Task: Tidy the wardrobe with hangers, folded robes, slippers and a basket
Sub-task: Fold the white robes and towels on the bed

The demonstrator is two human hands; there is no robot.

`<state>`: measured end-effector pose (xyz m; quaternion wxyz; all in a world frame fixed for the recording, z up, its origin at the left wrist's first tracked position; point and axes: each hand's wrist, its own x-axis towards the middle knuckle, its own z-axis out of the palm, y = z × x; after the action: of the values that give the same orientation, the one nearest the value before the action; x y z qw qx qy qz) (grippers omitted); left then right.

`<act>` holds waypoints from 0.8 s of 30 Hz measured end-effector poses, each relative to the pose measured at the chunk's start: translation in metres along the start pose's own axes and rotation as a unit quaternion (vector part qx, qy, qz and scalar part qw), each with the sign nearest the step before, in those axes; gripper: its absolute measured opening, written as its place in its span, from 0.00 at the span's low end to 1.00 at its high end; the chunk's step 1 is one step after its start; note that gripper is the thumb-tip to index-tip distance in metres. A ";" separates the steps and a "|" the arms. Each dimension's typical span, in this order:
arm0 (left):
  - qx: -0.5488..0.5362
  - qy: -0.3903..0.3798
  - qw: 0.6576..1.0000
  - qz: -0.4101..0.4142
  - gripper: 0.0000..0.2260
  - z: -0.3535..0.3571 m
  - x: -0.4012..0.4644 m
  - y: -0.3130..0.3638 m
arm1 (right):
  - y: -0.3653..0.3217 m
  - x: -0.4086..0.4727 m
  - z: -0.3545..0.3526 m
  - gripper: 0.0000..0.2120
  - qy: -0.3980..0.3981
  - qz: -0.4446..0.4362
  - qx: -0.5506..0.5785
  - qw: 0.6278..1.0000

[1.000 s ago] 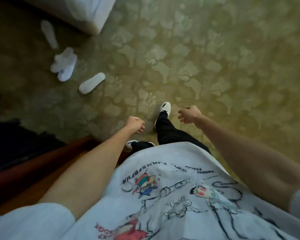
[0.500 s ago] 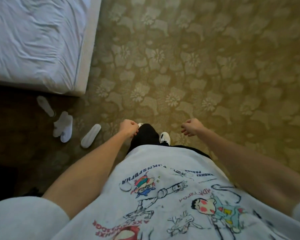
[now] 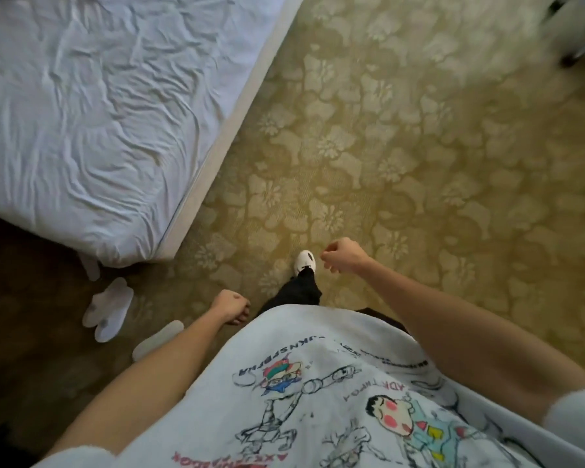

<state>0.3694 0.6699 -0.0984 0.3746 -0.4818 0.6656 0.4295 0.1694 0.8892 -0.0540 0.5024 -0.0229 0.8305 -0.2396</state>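
Both my arms hang forward over the patterned carpet [image 3: 402, 146], left hand [image 3: 230, 307] and right hand [image 3: 343, 255] loosely curled, empty; white slippers [image 3: 108, 307] lie scattered beside the bed [image 3: 98, 113] corner.

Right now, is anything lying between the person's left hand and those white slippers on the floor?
Nothing visible does. The left hand, loosely curled and empty, hangs above bare carpet; the slippers lie further left, near the bed corner, one partly hidden behind the forearm.

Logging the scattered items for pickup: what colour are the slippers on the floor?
White, plain flat slippers, clearest in the head view beside the bed corner.
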 end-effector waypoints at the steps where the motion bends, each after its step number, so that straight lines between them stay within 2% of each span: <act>1: -0.016 0.001 1.000 0.008 0.08 -0.011 0.010 0.035 | -0.010 0.013 -0.025 0.11 0.000 0.005 -0.007 1.000; 8: -0.014 -0.030 0.995 0.095 0.08 -0.065 0.056 0.270 | -0.048 0.090 -0.185 0.10 0.058 0.057 -0.002 0.997; 16: -0.034 -0.047 0.992 0.115 0.07 -0.119 0.140 0.517 | -0.080 0.219 -0.346 0.11 0.076 0.116 0.029 0.990; 21: -0.066 -0.023 0.995 0.071 0.06 -0.176 0.169 0.624 | -0.162 0.295 -0.449 0.10 0.061 0.102 0.008 0.993; 24: -0.123 0.019 0.991 0.043 0.08 -0.219 0.195 0.669 | -0.241 0.348 -0.504 0.10 0.050 0.046 -0.018 0.998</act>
<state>-0.3435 0.5149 -0.0581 0.2811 -0.5032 0.6348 0.5146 -0.4775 0.7680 -0.0473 0.4700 0.0178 0.8591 -0.2019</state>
